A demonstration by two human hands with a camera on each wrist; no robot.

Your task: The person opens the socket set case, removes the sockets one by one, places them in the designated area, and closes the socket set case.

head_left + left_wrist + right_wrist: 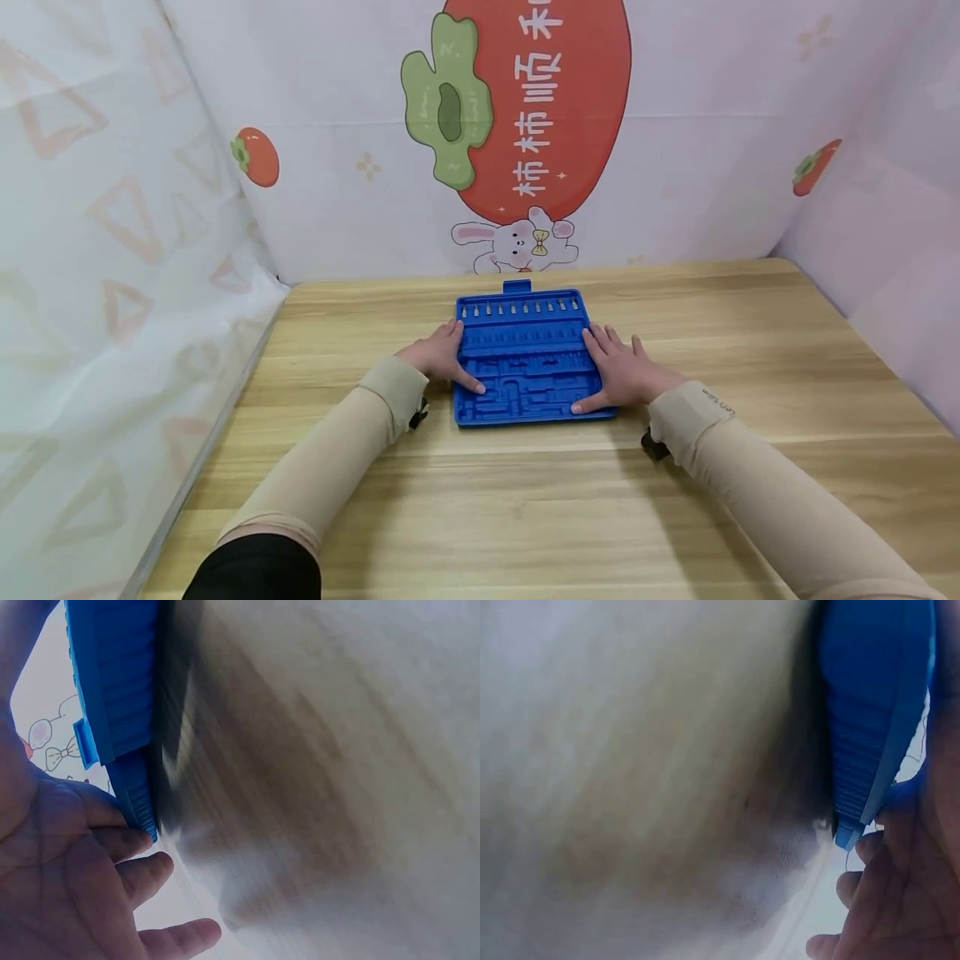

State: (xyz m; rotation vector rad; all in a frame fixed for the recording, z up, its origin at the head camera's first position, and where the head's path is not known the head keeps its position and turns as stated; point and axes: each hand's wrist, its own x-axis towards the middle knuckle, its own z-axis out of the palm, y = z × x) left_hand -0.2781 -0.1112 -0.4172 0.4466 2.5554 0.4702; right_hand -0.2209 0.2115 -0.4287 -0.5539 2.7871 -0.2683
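An unfolded blue plastic bit case lies on the wooden table, its moulded recesses facing up. Along its far part stands a row of several small metal bits. My left hand rests at the left edge, thumb stretched over the near tray and fingers pointing to the far side. At the right edge my right hand lies spread, with thumb and fingertips on the case. Both wrist views show the blue side wall close to the table and loosely extended fingers beside it.
The light wooden table extends around the case. A white cloth with fruit and rabbit prints hangs behind it, and patterned cloth borders the left. A blue latch tab sticks out at the case's far edge.
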